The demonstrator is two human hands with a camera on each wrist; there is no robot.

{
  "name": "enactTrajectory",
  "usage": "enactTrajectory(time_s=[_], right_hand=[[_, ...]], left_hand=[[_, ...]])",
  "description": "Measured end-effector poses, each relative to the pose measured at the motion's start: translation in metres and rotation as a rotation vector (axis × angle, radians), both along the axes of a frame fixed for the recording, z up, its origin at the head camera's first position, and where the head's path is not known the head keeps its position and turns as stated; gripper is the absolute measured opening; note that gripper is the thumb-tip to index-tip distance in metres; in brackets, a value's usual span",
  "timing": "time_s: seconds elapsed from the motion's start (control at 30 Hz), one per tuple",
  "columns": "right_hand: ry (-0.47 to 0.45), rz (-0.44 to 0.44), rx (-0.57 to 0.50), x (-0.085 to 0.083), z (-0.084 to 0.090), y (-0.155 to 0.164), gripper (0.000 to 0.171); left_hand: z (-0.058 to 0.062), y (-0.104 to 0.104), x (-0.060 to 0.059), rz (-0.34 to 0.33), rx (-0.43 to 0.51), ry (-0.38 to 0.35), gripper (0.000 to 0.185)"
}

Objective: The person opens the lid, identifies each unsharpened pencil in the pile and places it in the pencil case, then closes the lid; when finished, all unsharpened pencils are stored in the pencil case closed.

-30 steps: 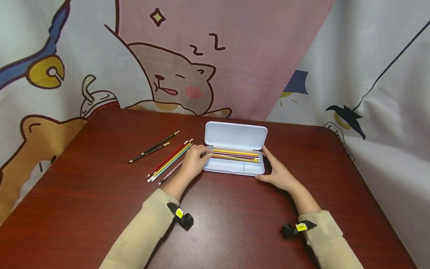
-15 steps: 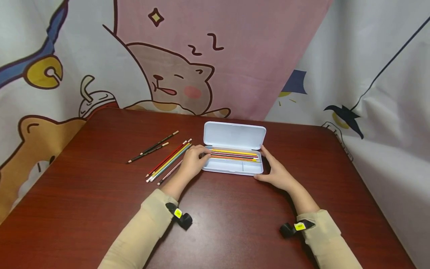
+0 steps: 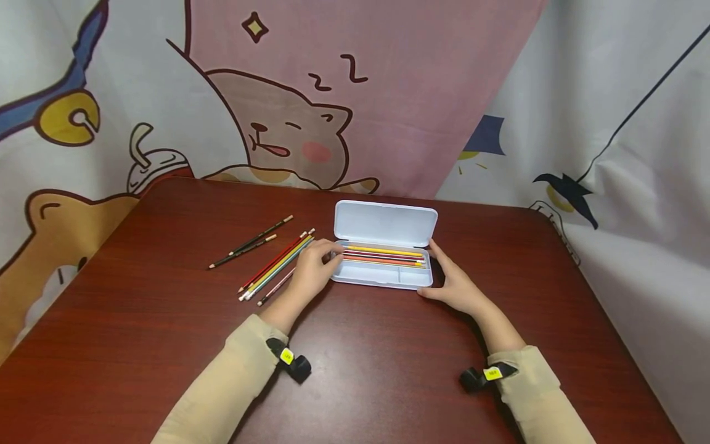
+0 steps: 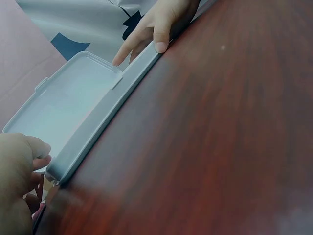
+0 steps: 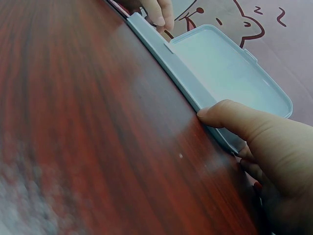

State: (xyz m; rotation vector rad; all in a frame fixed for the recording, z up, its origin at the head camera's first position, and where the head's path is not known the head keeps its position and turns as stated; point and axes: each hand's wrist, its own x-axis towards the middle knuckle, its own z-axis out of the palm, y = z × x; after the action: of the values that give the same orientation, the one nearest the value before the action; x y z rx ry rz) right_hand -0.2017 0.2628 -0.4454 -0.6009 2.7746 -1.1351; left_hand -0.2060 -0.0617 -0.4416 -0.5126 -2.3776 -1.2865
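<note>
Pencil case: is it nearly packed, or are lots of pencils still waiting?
Several pencils already lie in the open pencil case. The left hand is at its left end, the right hand steadies the right end. Left: the loose pencils and two dark pencils on the table.

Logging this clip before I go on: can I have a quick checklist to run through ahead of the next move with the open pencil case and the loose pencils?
1. Pencil case lid open: ok.
2. Case steadied: right hand rests against its right end: ok.
3. Left hand free to pick up: at the case's left end, whether it pinches anything: cannot tell.
4. Pencils in the case lie flat along the long compartment: ok.
5. Loose pencils all packed: several lie on the table: not ok.
</note>
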Motion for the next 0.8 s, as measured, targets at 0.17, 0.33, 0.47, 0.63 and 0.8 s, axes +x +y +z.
enactTrajectory(time_s=[0.17, 0.33, 0.47, 0.63, 0.8], right_hand=[[0.001, 0.001, -0.001, 0.001, 0.001, -0.001, 0.110], [0.003, 0.004, -0.006, 0.001, 0.003, -0.001, 0.110], [-0.003, -0.001, -0.006, 0.002, 0.002, -0.001, 0.110], [-0.013, -0.007, -0.003, 0.002, 0.001, -0.001, 0.111], [-0.011, -0.004, -0.007, 0.001, 0.000, 0.000, 0.111]], left_hand=[[0.002, -0.010, 0.011, -0.021, 0.008, 0.028, 0.011], [0.002, -0.026, 0.023, -0.032, 0.002, 0.042, 0.014], [0.000, -0.042, 0.030, -0.018, -0.001, 0.077, 0.015], [0.000, -0.064, 0.039, 0.010, 0.009, 0.123, 0.017], [0.000, -0.087, 0.046, 0.036, -0.007, 0.136, 0.019]])
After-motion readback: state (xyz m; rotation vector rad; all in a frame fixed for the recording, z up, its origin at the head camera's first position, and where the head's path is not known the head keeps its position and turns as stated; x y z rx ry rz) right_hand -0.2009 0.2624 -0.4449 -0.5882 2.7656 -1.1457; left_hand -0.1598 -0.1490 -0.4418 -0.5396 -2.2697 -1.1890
